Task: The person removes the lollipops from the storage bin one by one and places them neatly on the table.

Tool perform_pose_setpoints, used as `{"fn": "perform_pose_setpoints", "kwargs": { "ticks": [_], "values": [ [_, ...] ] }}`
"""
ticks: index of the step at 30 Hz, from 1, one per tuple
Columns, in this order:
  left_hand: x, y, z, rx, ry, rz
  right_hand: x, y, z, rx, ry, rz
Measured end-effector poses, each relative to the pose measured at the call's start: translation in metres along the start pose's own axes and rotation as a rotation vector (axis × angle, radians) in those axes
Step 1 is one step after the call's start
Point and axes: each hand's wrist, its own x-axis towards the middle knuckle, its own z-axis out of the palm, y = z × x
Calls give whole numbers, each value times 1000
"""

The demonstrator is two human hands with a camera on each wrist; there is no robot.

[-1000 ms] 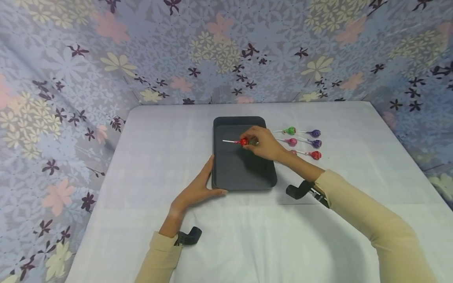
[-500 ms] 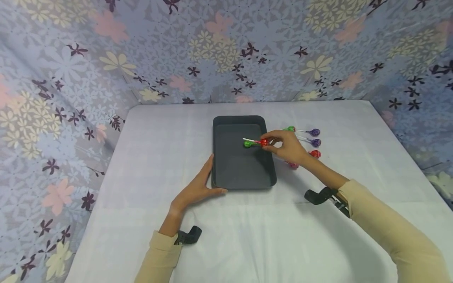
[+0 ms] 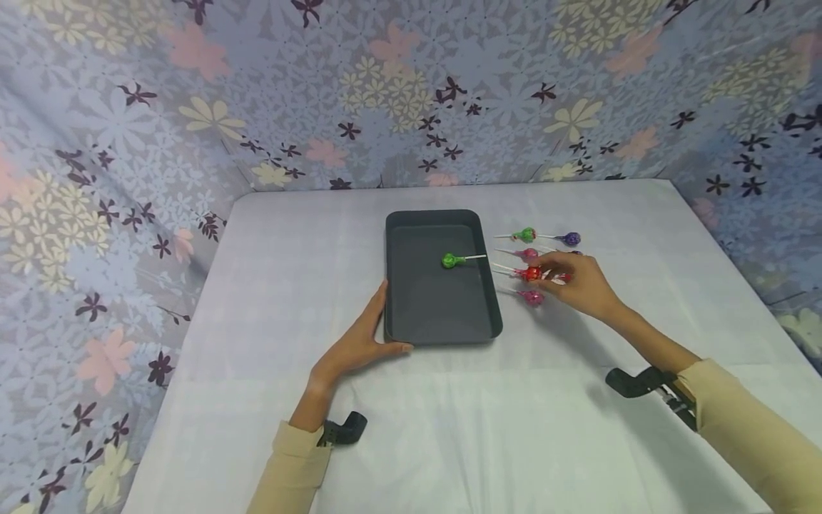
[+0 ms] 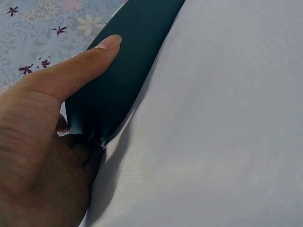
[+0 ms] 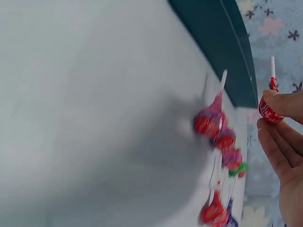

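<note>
Thumb and fingertips of my right hand (image 3: pixel 581 282) pinch a red-wrapped lollipop (image 3: pixel 533 273) by its candy end, the white stick pointing left. In the right wrist view this red lollipop (image 5: pixel 271 111) is held raised above the other lollipops. A dark grey tray (image 3: pixel 443 314) lies on the white cloth, with a green lollipop (image 3: pixel 449 261) inside, its stick crossing the right rim. Around the tray's near left corner rests my left hand (image 3: pixel 359 339), fingers along the left side and thumb along the front wall, as the left wrist view also shows.
Right of the tray lie several lollipops: green (image 3: pixel 528 234), purple (image 3: pixel 571 239) and pink (image 3: pixel 533 298) among them. My right hand partly covers some. Floral fabric (image 3: pixel 411 93) hangs behind the white cloth (image 3: pixel 282 243).
My right hand has carried the red lollipop rightward from over the tray to above the other lollipops. The green lollipop in the tray is now fully uncovered. My left hand stays put.
</note>
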Motion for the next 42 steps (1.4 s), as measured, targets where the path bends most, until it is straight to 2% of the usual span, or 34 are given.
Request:
{"fn": "perform_pose_setpoints", "kwargs": {
  "ticks": [9,15,20,31,42],
  "values": [
    [1,2,2,-13,4,7,-34,20,-17,-18,92,52],
    [0,1,2,-19,13,28,-53,34,-21,-5,102,152],
    [0,1,2,-18,13,41,-65,43,-20,6,93,185],
    [0,2,0,-21,8,25,-73,54,-13,-7,69,255],
    [0,1,1,-26,8,19,-73,58,-11,-27,65,246]
  ]
}}
